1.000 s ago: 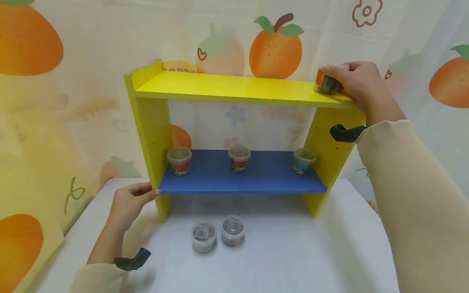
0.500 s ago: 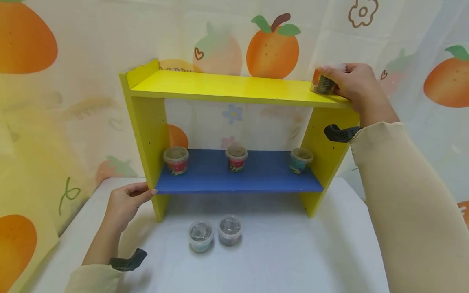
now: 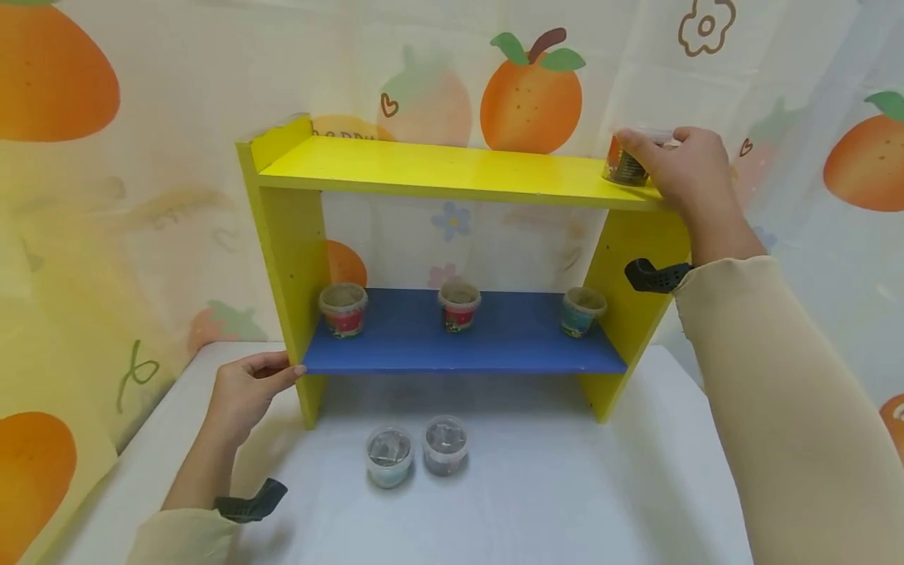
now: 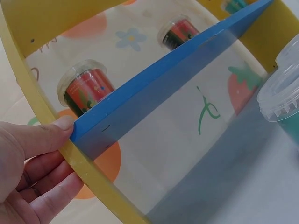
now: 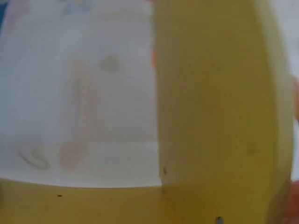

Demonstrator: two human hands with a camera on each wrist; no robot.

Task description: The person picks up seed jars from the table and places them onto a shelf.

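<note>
At the right end of the yellow top shelf [image 3: 424, 166], my right hand [image 3: 695, 169] holds a small plastic tub [image 3: 625, 162] with an orange and dark label. The thumb lies along its near side; the other fingers are hidden behind it. My left hand [image 3: 243, 392] pinches the front edge of the left yellow side panel [image 3: 286, 290], thumb right at the blue shelf's corner in the left wrist view. On the blue shelf [image 3: 402, 345] stand a red-labelled tub [image 3: 344, 312] at left, another red-labelled tub [image 3: 460, 308] mid-shelf and a teal tub [image 3: 581, 314] at right.
Two lidded tubs, a pale teal one [image 3: 389, 457] and a greyish one [image 3: 445, 446], stand side by side on the white table [image 3: 523, 494] before the shelf unit. A fruit-printed curtain [image 3: 169, 102] hangs behind. The right yellow side panel [image 5: 210, 102] fills much of the right wrist view.
My right hand has sunk slightly and its fingers have shifted, so more of the held tub's lid shows. The left hand keeps its place on the panel. The head view sways a little.
</note>
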